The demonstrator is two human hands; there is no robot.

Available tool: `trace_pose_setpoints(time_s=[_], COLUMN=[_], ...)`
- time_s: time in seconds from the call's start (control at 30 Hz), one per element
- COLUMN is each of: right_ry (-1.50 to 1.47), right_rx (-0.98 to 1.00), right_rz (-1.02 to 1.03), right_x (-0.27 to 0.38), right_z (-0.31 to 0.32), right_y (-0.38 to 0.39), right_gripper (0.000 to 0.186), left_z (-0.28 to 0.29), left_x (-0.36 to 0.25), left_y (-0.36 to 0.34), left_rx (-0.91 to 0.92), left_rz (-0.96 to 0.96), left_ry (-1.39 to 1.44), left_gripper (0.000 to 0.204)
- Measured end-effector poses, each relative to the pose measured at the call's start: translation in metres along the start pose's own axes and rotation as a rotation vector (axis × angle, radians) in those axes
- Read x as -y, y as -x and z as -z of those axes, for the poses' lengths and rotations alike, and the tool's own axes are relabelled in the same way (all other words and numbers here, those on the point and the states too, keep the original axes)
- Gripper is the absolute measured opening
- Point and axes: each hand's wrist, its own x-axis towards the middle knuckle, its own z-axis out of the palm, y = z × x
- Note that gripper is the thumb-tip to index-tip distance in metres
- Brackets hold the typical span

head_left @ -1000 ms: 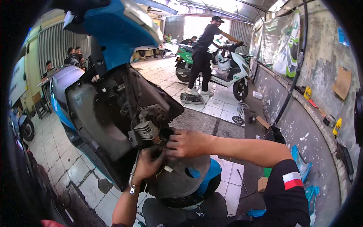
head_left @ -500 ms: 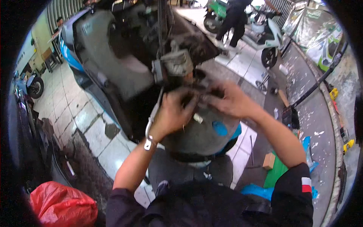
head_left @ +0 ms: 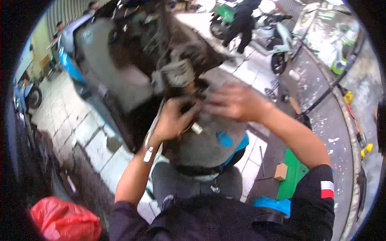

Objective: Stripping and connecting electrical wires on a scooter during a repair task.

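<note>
My left hand (head_left: 173, 120) is closed in a pinch, thumb against fingers, over the grey panel (head_left: 201, 150) of a partly stripped scooter (head_left: 104, 68). Just below those fingertips is a small white plug-like piece (head_left: 197, 128); whether it hangs from them or rests on the panel I cannot tell. My right hand (head_left: 237, 102) comes in from the right with bent, blurred fingers drawn together, almost meeting the left ones. What lies between the fingertips is too small and smeared to make out. Beyond them stands a greyish metal block (head_left: 179, 74) beside dark parts. A pale cable (head_left: 155, 122) runs along my left wrist.
A red plastic bag (head_left: 66, 221) sits at lower left. On the right are a small wooden block (head_left: 281, 172), a green sheet (head_left: 291, 174) and yellow tools (head_left: 366, 150). A person in dark clothes (head_left: 242, 24) stands by a white scooter (head_left: 277, 44) at the back.
The view has shifted slightly, so the scene sits a little further left. My right hand's fingers have straightened somewhat and turned flatter; my left hand keeps its pinch.
</note>
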Motion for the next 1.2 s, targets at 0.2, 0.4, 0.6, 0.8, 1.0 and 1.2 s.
trace_pose_setpoints(time_s=[0.2,0.4,0.6,0.8,1.0,1.2], right_ry=[-0.182,-0.863,-0.62,-0.35,-0.109,-0.138], right_rx=[0.304,0.298,0.242,0.073,0.045,0.063], right_rz=[-0.372,-1.068,-0.86,-0.342,-0.077,-0.15], right_x=[0.02,0.035,0.033,0.021,0.012,0.008], right_z=[-0.008,-0.019,-0.01,-0.015,-0.022,-0.026], right_y=[-0.012,-0.014,-0.014,0.015,0.014,0.009], right_gripper=[0.025,0.041,0.035,0.033,0.032,0.032], left_z=[-0.008,-0.015,-0.013,-0.017,-0.011,-0.013], left_x=[0.012,0.006,0.013,0.019,0.015,0.013], left_y=[0.011,0.009,0.006,0.001,0.007,0.005], left_rx=[0.042,-0.042,-0.033,-0.031,0.047,0.04], left_rz=[0.072,-0.131,-0.075,-0.16,0.074,0.016], left_ry=[0.052,-0.079,-0.011,-0.015,0.089,0.08], left_gripper=[0.016,0.012,0.011,0.012,0.016,0.014])
